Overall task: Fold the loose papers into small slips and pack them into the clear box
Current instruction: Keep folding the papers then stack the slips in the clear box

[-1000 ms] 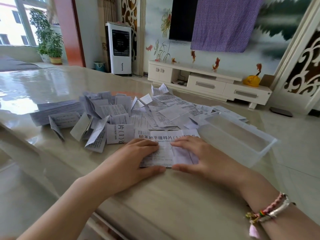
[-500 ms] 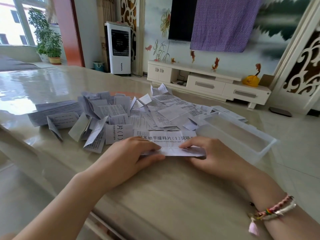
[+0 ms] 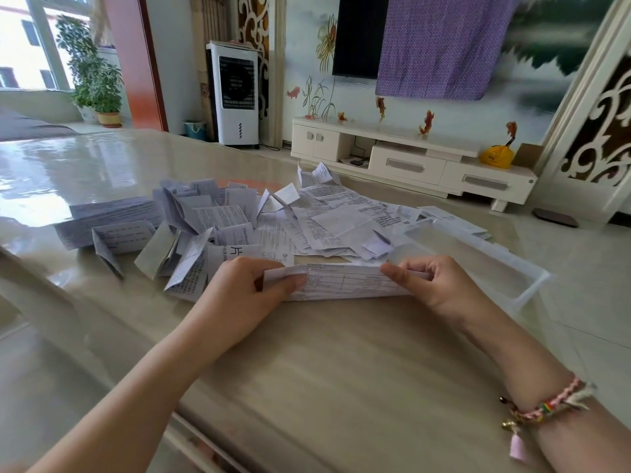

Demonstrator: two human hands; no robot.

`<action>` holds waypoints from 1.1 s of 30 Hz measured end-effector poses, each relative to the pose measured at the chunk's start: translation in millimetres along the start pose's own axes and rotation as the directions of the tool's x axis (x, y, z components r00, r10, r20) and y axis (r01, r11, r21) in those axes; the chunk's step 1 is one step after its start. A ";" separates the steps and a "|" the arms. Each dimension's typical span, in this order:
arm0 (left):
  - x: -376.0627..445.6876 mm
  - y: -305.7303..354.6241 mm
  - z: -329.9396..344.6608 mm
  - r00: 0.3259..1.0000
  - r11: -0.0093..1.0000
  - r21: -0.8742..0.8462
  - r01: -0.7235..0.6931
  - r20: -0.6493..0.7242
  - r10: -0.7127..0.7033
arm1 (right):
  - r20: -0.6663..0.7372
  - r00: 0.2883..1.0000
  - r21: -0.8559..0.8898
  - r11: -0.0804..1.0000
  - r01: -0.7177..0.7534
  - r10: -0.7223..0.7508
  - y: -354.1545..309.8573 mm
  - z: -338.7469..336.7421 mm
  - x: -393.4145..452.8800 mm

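Head view, left hand (image 3: pixel 249 290) and right hand (image 3: pixel 433 285) pinching folded paper (image 3: pixel 345 283) ends

Setting: a home living room. Evidence: a wall-mounted flat television (image 3: pixel 356 35), part-covered by a purple patterned cloth (image 3: pixel 440 42), hangs against a painted mural of fish and lotus. Below it stands a long white media cabinet (image 3: pixel 409 158) with drawers, a yellow bag (image 3: pixel 496 155) on its right end. A white standing air cooler (image 3: pixel 237 93) occupies the corner beside carved scrollwork panels. A potted plant (image 3: pixel 97 80) sits by a bright window at left. Floor is pale glossy tile. In the foreground, a polished stone-look table (image 3: pixel 324 370) of domestic dining size.
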State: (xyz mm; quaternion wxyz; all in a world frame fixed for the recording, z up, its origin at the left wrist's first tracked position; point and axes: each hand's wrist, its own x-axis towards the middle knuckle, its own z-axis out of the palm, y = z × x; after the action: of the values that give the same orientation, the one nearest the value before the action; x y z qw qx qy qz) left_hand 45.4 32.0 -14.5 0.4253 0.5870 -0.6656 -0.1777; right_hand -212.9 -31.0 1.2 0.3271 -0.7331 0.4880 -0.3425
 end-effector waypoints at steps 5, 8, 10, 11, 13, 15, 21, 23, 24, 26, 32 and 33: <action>0.1 8.2 -5.1 0.983 0.986 -0.026 0.165 0.091 -0.162 | -0.083 0.994 0.015 0.998 -0.064 0.065 -4.3 8.8 7.7; 1.2 7.3 -0.5 0.977 0.977 0.017 0.211 0.015 -0.212 | -0.180 0.983 -0.064 0.997 -0.054 0.041 0.4 18.6 16.3; 2.9 3.0 6.2 0.972 0.973 0.046 0.225 -0.081 -0.221 | -0.230 0.973 -0.155 0.985 -0.070 0.033 3.5 23.9 22.6; 4.0 1.0 9.4 0.968 0.971 0.063 0.229 -0.123 -0.220 | -0.249 0.968 -0.193 0.978 -0.081 0.031 3.9 25.7 25.0; 5.7 0.2 13.9 0.962 0.966 0.123 0.229 -0.181 -0.205 | -0.264 0.964 -0.259 0.961 -0.097 0.026 2.6 28.2 26.6; 7.5 1.6 16.7 0.959 0.955 0.188 0.230 -0.213 -0.189 | -0.262 0.965 -0.333 0.937 -0.100 0.010 0.4 30.4 25.3; 10.6 5.5 23.6 0.971 0.868 0.442 0.228 -0.174 -0.166 | -0.234 0.969 -0.507 0.861 -0.053 -0.078 -2.8 34.0 21.7; 10.2 7.2 23.6 0.976 0.834 0.509 0.215 -0.150 -0.161 | -0.208 0.972 -0.578 0.815 -0.036 -0.105 -1.5 34.4 20.9; 9.5 8.8 23.2 0.977 0.820 0.532 0.211 -0.141 -0.160 | -0.194 0.974 -0.619 0.785 -0.032 -0.114 -0.6 34.9 20.6; 7.9 12.3 22.1 0.978 0.797 0.567 0.208 -0.133 -0.160 | -0.174 0.977 -0.698 0.715 -0.037 -0.120 0.3 35.6 20.4; 6.2 17.8 21.8 0.981 0.762 0.620 0.187 -0.163 -0.108 | -0.137 0.985 -0.810 0.584 -0.053 -0.101 1.2 36.1 21.1; 6.0 18.7 21.8 0.982 0.762 0.622 0.182 -0.159 -0.105 | -0.138 0.985 -0.815 0.577 -0.055 -0.101 0.5 36.3 20.9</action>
State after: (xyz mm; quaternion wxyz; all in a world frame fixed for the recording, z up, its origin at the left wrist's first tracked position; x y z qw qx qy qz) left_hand 16.9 25.3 -11.2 0.2254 0.7543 -0.6138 0.0586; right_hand -177.3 -45.6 -15.3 -0.0937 -0.7756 0.6072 -0.1448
